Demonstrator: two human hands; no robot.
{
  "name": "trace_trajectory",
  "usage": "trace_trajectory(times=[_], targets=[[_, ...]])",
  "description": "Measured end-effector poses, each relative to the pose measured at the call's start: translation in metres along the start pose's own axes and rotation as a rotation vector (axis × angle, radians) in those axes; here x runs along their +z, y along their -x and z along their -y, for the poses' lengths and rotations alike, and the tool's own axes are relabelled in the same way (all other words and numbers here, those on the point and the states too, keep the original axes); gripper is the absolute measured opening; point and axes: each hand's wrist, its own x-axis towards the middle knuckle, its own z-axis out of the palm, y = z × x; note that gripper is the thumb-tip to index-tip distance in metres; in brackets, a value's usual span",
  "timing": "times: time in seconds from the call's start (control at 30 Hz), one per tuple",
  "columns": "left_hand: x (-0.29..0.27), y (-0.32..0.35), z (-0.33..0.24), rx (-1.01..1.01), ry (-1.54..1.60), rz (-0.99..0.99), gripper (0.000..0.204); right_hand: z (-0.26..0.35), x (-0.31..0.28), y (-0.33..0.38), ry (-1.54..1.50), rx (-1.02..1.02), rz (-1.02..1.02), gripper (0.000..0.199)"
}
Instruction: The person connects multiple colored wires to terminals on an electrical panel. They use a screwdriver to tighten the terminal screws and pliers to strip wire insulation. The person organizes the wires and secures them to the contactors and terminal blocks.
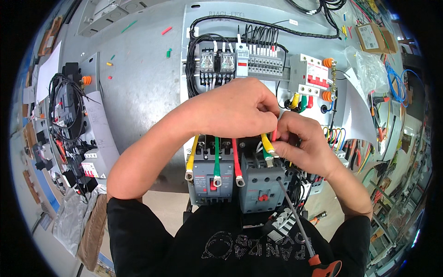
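Note:
Above the grey circuit breaker on the right (263, 187), both my hands meet at short cables with coloured sleeves. My left hand (242, 106) is closed, its fingers pinching at the upper part of these cables; its fingertips are partly hidden. Closed too, my right hand (302, 138) pinches near the lower end of the yellow-sleeved cable (266, 142). Beside that end shows a green sleeve (266, 154), and a red one (274, 135) is between the hands. Yellow (192, 157), green (217, 157) and red (236, 159) cables with ring lugs hang over the left breaker (203, 184).
An orange-handled screwdriver (302, 231) leans against the right breaker, handle toward my body. Beyond my hands, relays (207, 62), terminal blocks (265, 64) and a white breaker (308, 76) sit on the mounting plate. Another wired panel (69, 115) lies left; pliers (355, 154) lie right.

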Motion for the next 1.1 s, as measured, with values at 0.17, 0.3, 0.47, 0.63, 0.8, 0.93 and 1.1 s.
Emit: trace_trajectory(times=[0.17, 0.3, 0.47, 0.63, 0.8, 0.93, 1.1], targets=[[-0.005, -0.005, -0.002, 0.024, 0.01, 0.1, 0.032, -0.004, -0.001, 0.002, 0.062, -0.059, -0.001, 0.031], [-0.014, -0.01, -0.009, -0.021, -0.037, 0.199, 0.033, -0.007, -0.002, 0.001, 0.045, -0.075, -0.003, 0.032], [-0.018, -0.011, -0.023, -0.058, -0.175, 0.2, 0.033, -0.01, 0.0, 0.0, 0.043, -0.101, -0.021, 0.032], [-0.021, -0.013, -0.021, -0.07, -0.217, 0.201, 0.034, -0.009, 0.001, 0.001, 0.03, -0.107, -0.035, 0.03], [-0.024, -0.014, -0.013, -0.04, -0.156, 0.218, 0.035, -0.008, 0.0, -0.001, 0.051, -0.108, -0.018, 0.031], [-0.021, -0.014, -0.018, -0.025, -0.216, 0.229, 0.034, -0.008, -0.002, 0.001, 0.065, -0.105, -0.001, 0.032], [-0.017, -0.017, -0.024, -0.002, -0.263, 0.243, 0.032, -0.014, -0.002, 0.005, 0.01, -0.13, 0.012, 0.029]])
